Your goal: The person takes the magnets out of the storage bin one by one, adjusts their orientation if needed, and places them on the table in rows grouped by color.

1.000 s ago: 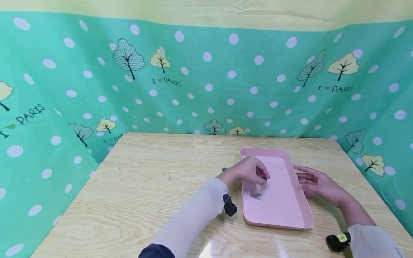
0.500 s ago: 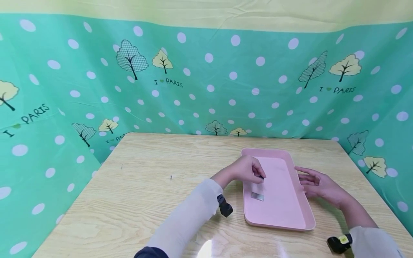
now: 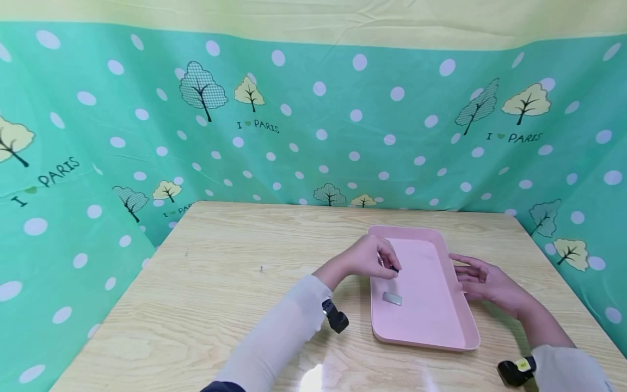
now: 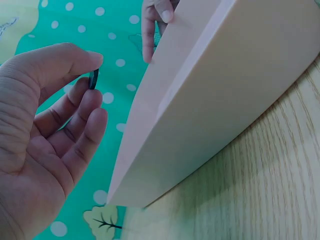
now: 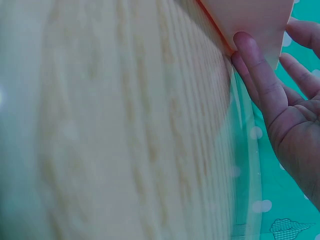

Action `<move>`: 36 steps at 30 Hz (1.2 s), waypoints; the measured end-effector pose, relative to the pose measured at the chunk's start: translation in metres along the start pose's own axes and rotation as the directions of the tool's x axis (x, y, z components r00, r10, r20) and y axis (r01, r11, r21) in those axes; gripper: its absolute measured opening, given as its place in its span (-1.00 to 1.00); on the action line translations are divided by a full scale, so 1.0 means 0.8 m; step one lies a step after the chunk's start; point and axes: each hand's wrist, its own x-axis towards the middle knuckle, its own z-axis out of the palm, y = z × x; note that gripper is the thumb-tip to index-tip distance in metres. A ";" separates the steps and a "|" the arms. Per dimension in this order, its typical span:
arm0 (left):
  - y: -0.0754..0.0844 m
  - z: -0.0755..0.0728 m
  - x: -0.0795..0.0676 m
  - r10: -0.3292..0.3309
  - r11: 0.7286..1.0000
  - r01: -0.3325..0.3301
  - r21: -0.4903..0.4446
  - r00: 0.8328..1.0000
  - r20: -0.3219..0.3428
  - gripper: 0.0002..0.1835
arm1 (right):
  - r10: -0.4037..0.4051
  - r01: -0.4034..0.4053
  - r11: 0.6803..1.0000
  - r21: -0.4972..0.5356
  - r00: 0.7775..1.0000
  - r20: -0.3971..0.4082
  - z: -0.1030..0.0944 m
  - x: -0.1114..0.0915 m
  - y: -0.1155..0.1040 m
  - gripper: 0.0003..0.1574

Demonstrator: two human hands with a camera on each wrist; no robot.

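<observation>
My left hand (image 3: 364, 257) is over the left part of a pink tray (image 3: 431, 321). Between its thumb and fingers it pinches a small, thin, dark disc (image 4: 93, 79), edge-on in the left wrist view. Just in front of this hand, a small silvery rectangular plate (image 3: 392, 298) lies on the tray floor. Along the tray's right wall is my right hand (image 3: 492, 286), fingers extended and spread. In the right wrist view its fingertips (image 5: 244, 41) rest against the outside of the pink wall.
The tray stands on the right half of a wood-grain table (image 3: 210, 305). A tiny grey object (image 3: 261, 268) lies left of centre. A green dotted curtain (image 3: 294, 120) hangs behind and at both sides.
My left hand, still pinching the dark disc, has shifted a little to the left over the tray. My right hand stays at the tray's right wall.
</observation>
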 end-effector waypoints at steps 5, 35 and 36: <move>0.004 -0.007 -0.010 0.005 1.000 -0.005 0.008 1.000 -0.016 -0.92 | 0.012 -0.012 1.000 -0.009 1.000 -0.007 0.000 0.000 0.000 -0.11; -0.005 -0.035 -0.072 -0.008 0.999 -0.002 -0.054 0.981 -0.194 -0.92 | 0.011 -0.011 1.000 -0.013 1.000 0.014 -0.002 0.000 0.002 -0.11; -0.006 -0.035 -0.073 -0.008 0.999 -0.002 -0.050 0.980 -0.199 -0.92 | 0.010 -0.010 1.000 -0.012 1.000 0.014 -0.003 0.001 0.002 -0.11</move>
